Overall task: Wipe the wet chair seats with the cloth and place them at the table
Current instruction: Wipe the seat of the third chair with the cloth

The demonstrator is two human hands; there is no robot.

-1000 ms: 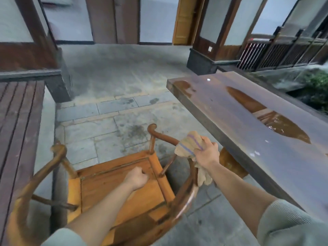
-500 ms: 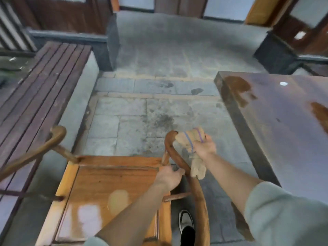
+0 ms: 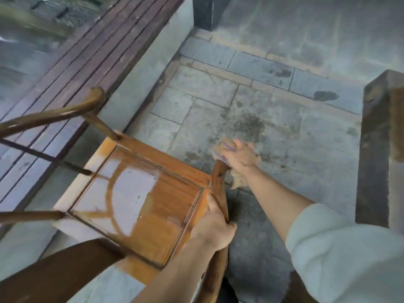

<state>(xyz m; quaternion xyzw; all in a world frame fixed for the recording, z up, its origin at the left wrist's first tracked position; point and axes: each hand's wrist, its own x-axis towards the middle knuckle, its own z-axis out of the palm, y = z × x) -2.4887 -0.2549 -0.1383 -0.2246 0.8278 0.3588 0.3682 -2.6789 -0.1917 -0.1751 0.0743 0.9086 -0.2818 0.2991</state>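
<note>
Chair (image 3: 140,202), wooden, lower left of frame, seat glossy with wet. Armrest end is clamped with the cloth (image 3: 223,149) by the right hand (image 3: 239,157); seat edge is gripped by the left hand (image 3: 213,228), probably for carrying. Table (image 3: 376,149) is seen at right edge.

The person is wearing a pale grey-green soft knit sleeve (image 3: 341,252) pushed up the right forearm, leaving both forearms bare down to the left hand (image 3: 213,229) and right hand (image 3: 239,157).
</note>
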